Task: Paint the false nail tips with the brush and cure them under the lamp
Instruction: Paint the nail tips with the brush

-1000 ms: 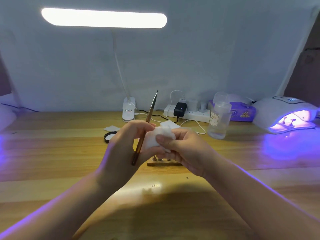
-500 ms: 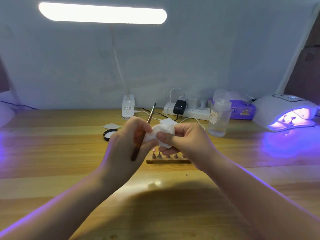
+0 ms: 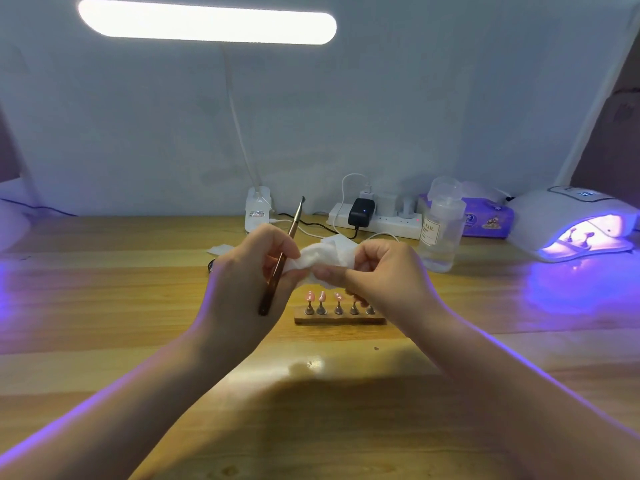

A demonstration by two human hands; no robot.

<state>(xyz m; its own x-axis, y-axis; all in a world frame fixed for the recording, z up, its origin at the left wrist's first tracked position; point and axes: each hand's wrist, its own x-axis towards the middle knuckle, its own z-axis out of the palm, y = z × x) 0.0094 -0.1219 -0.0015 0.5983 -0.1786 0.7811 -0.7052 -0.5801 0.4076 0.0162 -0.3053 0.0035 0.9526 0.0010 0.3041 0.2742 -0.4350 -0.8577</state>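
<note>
**Two hands hold a nail brush and a white wipe above a rack of false nail tips**

A wooden table (image 3: 104, 306) fills the lower view, lit by one long white desk light (image 3: 207, 21) overhead. At the far right sits one white curing lamp (image 3: 568, 220), glowing violet inside, with small stands visible under its hood (their number is hard to tell). Along the back wall lie one white power strip (image 3: 377, 221) with a black adapter plugged in, one purple tissue pack (image 3: 488, 220), and one clear pump bottle (image 3: 441, 233) labelled "NAIL".

Both forearms reach in from the bottom edge. The left hand (image 3: 242, 289) has its fingers curled around one slender brown brush (image 3: 277, 268). The brush's long axis runs on a steep diagonal: its dark handle end points down toward the person, its metal tip end points up and away, slightly right. The right hand (image 3: 381, 275) pinches one crumpled white wipe (image 3: 327, 258) between thumb and fingers; the wipe also touches the left hand's fingers and the brush.

Just beyond and below the hands, mid-table, stands one small wooden holder (image 3: 339, 319) lying left to right. Five pink nail tips (image 3: 309, 295) stand upright on it in a row (the rightmost partly hidden by the right hand).
</note>
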